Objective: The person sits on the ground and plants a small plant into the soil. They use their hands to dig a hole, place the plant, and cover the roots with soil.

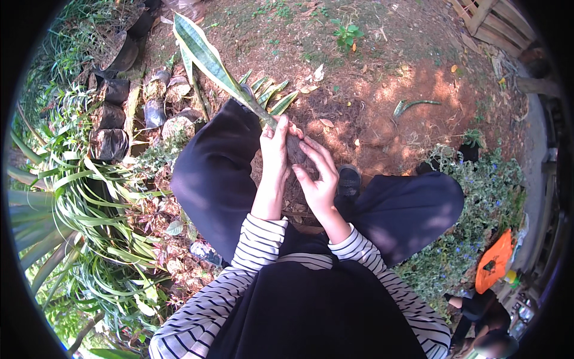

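A snake plant point(208, 55) with long green leaves edged in yellow slants up to the left in front of me. My left hand point(275, 148) is closed round its base, thumb lying along the stem. Below the stem hangs a brownish root clump point(294, 149). My right hand point(320, 173) cups the clump from the right, fingers curved over it and thumb apart. Behind the plant, several cut snake plant leaves point(281, 103) lie on the ground by my left knee. Another curved leaf piece point(415, 106) lies on the soil farther right.
Black plant bags point(112, 119) line the left, beside long strappy leaves point(101, 209). Bare brown soil point(382, 66) stretches ahead. Low bluish-flowered plants point(472, 197) grow at right. Another person point(484, 317) and an orange bag or cloth point(494, 261) are at lower right. Wooden slats point(499, 24) stand far right.
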Action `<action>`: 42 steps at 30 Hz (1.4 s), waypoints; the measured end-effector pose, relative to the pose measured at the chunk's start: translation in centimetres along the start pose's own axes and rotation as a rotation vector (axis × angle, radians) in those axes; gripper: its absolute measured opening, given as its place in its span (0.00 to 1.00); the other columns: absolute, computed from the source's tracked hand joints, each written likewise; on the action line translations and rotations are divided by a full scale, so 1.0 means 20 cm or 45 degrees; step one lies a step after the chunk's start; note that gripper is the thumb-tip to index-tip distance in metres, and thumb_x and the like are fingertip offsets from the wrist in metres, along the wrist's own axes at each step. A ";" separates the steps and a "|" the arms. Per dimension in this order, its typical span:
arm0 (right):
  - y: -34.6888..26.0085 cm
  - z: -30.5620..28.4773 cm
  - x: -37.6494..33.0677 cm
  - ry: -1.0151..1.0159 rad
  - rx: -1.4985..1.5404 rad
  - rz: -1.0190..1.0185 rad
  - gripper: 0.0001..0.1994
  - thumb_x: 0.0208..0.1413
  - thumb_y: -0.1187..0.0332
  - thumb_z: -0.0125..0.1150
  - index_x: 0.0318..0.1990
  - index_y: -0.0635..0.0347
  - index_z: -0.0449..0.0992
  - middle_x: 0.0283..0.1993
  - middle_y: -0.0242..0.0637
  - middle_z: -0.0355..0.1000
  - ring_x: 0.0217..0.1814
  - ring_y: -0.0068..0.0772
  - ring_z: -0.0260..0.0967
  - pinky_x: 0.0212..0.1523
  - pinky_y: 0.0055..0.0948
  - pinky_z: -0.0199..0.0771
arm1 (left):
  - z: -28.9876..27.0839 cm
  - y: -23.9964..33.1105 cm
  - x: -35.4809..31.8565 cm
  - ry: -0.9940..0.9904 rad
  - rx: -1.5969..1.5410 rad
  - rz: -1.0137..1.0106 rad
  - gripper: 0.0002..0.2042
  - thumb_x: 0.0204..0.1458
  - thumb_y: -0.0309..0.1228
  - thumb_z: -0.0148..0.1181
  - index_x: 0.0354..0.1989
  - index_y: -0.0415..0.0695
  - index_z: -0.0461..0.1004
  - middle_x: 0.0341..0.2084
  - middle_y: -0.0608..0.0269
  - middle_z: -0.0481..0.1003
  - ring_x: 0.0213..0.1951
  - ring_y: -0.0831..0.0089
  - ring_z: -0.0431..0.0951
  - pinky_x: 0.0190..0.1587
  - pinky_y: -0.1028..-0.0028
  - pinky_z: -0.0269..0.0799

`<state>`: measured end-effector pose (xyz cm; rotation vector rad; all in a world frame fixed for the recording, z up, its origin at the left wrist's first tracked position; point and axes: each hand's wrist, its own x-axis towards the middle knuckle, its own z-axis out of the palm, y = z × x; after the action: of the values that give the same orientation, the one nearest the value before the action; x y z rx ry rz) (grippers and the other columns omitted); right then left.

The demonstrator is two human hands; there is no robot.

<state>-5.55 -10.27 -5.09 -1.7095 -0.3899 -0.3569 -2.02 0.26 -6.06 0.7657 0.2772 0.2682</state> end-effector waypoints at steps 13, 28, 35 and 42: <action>0.03 -0.03 -0.02 0.119 0.385 0.569 0.09 0.47 0.77 0.63 0.36 0.65 0.73 0.39 0.34 0.71 0.40 0.23 0.68 0.43 0.23 0.67 | 0.03 -0.03 -0.05 -0.337 -0.546 -0.255 0.21 0.51 0.41 0.53 0.50 0.42 0.62 0.35 0.57 0.72 0.46 0.63 0.70 0.56 0.51 0.58; 0.02 0.00 -0.01 -0.003 -0.334 -0.078 0.15 0.46 0.75 0.59 0.45 0.61 0.74 0.46 0.44 0.72 0.51 0.46 0.68 0.55 0.41 0.64 | 0.04 -0.07 -0.02 -0.014 -0.139 0.009 0.16 0.47 0.19 0.54 0.44 0.40 0.61 0.34 0.53 0.71 0.38 0.62 0.76 0.41 0.61 0.76; 0.03 0.00 -0.14 0.058 0.291 0.304 0.15 0.54 0.80 0.48 0.49 0.73 0.66 0.50 0.48 0.68 0.56 0.36 0.64 0.57 0.31 0.61 | 0.13 0.00 -0.03 -0.207 -0.021 -0.109 0.22 0.42 0.15 0.57 0.48 0.40 0.60 0.32 0.55 0.71 0.35 0.65 0.77 0.37 0.68 0.78; 0.13 -0.21 0.09 0.025 0.772 0.423 0.11 0.58 0.75 0.43 0.46 0.70 0.65 0.44 0.51 0.69 0.48 0.42 0.69 0.54 0.37 0.66 | 0.13 0.08 -0.06 -0.184 0.220 0.078 0.23 0.42 0.17 0.59 0.48 0.39 0.61 0.30 0.57 0.73 0.31 0.72 0.76 0.32 0.73 0.75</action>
<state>-2.82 -14.71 -5.75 -1.1452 -0.1666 -0.0022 -2.45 -0.69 -3.02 0.9605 0.1413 0.2472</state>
